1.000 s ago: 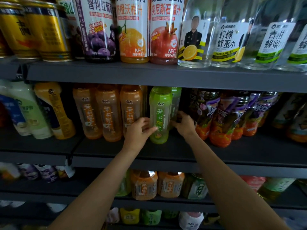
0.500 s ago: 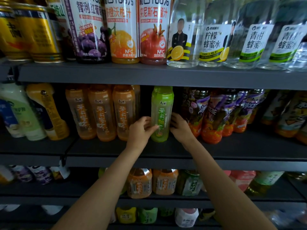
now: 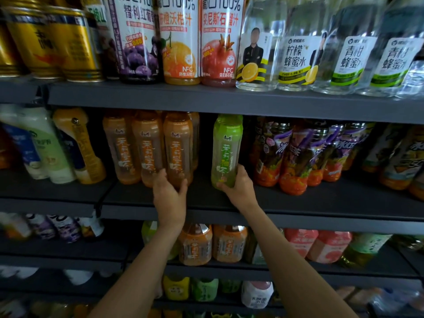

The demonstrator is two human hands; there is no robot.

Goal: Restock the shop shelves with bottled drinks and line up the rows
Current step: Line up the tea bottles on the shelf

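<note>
A green tea bottle (image 3: 226, 148) stands upright on the dark middle shelf (image 3: 298, 203). My right hand (image 3: 238, 187) wraps around its base from the right. To its left stand three orange tea bottles in a row. My left hand (image 3: 169, 193) cups the base of the rightmost orange bottle (image 3: 177, 148), fingers around it. A dark gap lies between the orange row and the green bottle.
Purple-labelled juice bottles (image 3: 296, 157) crowd the shelf right of the green one. White and yellow bottles (image 3: 57, 145) stand at the left. The upper shelf (image 3: 206, 97) holds gold cans, juice cartons and clear bottles close overhead. More drinks fill the lower shelves.
My left hand has left the green bottle and moved left onto the rightmost orange bottle. My right hand has come forward around the green bottle's base.
</note>
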